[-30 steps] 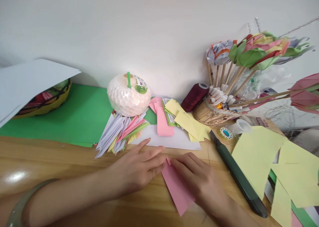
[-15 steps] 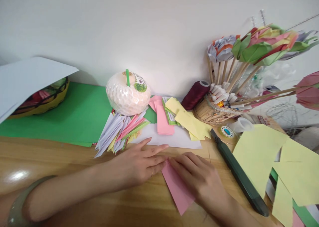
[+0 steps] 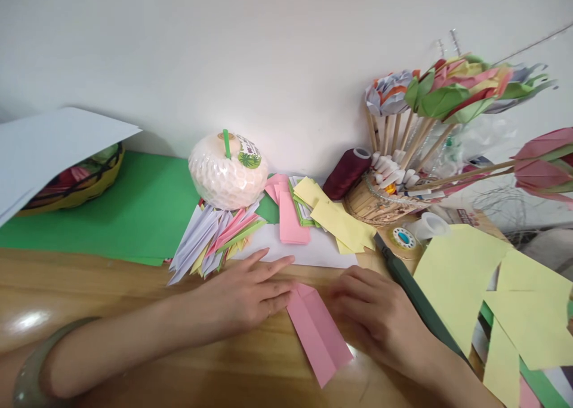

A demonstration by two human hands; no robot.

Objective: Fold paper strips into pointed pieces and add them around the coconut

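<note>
A pink paper strip (image 3: 317,333) with a lengthwise crease lies slanted on the wooden table, its top corners folded in toward the middle. My left hand (image 3: 250,291) rests palm down with fingers spread, the fingertips touching the strip's upper left edge. Just right of the paper, apart from it, my right hand (image 3: 380,312) hovers with its fingers curled together and slightly blurred. No object shows in it. Beyond my hands sit stacked pink paper pieces (image 3: 293,220), pale yellow strips (image 3: 342,224) and a bundle of folded paper strips (image 3: 215,238).
A green utility knife (image 3: 414,289) lies partly behind my right hand, beside yellow sheets (image 3: 461,277). At the back stand a wrapped coconut (image 3: 228,178), a maroon thread spool (image 3: 347,174) and a basket (image 3: 367,202) of paper flowers. White sheets (image 3: 58,142) overhang a yellow basket (image 3: 85,187) at left.
My right hand has lifted off the pink strip and moved right, uncovering its creased right half. My left hand stays at the upper left edge. The view has shifted slightly.
</note>
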